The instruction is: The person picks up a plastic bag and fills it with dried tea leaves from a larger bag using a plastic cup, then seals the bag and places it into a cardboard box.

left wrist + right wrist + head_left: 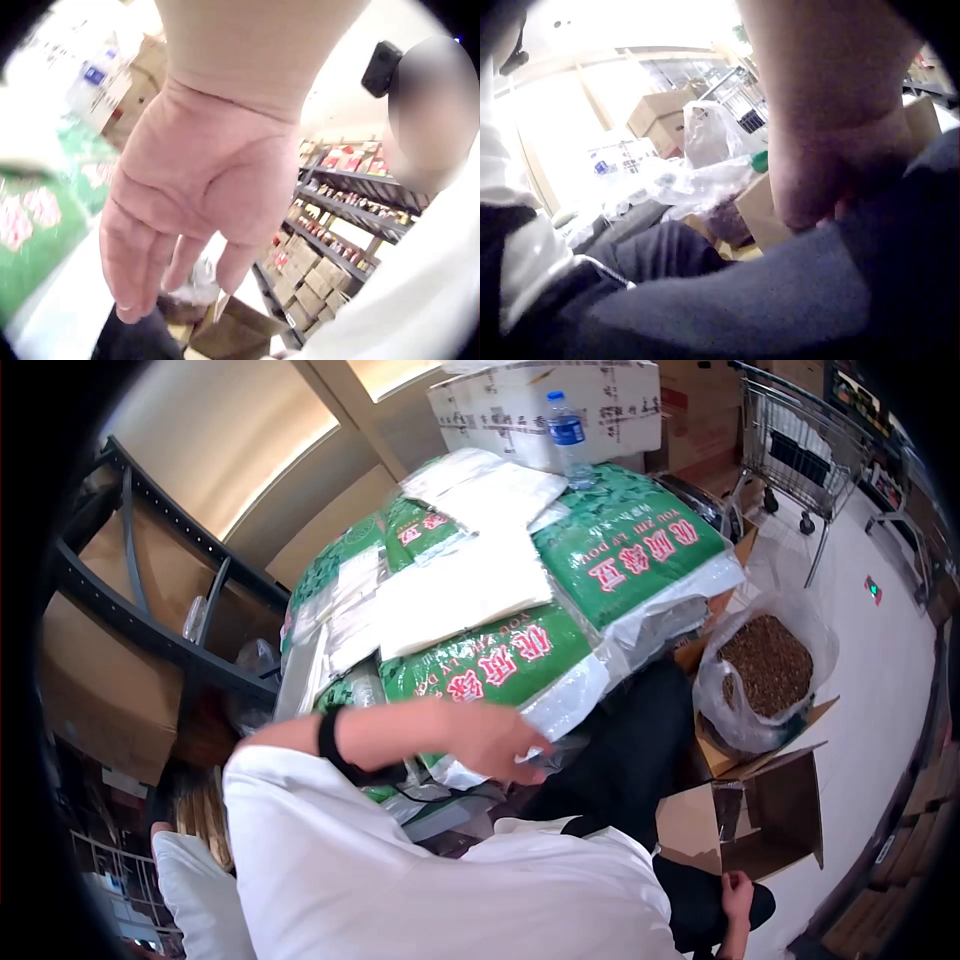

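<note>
My left hand hangs loosely bent in front of the near edge of a green printed sack. In the left wrist view the palm of this hand shows, fingers pointing down and nothing held. Flat white bags lie on top of the green sacks. My right hand rests at the knee of my dark trousers. The right wrist view shows the back part of that hand against the dark cloth, its fingers mostly hidden.
A clear plastic bag of brown granules stands in a carton beside my leg, with an open cardboard box nearer. Behind the sacks are a water bottle and white foam box. A cart stands far right; metal shelving is left.
</note>
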